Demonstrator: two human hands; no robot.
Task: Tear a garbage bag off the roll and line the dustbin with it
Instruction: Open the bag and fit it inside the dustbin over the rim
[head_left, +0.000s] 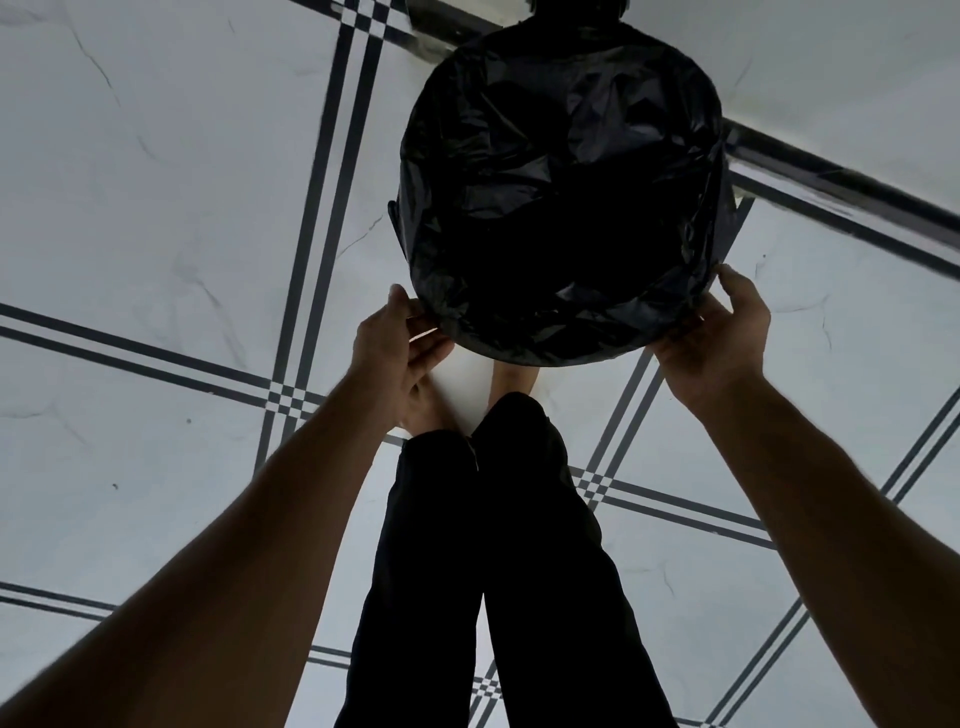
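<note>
The black bag (561, 197) already covered the bin's mouth on the tiled floor (156, 208), and the left hand (400, 348) and right hand (722, 332) gripped its near edge, seemingly only tucking left

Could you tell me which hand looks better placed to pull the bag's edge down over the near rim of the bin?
Probably the left hand: its fingers already touch the garbage bag at the near rim, nearer the middle than the right hand.
</note>
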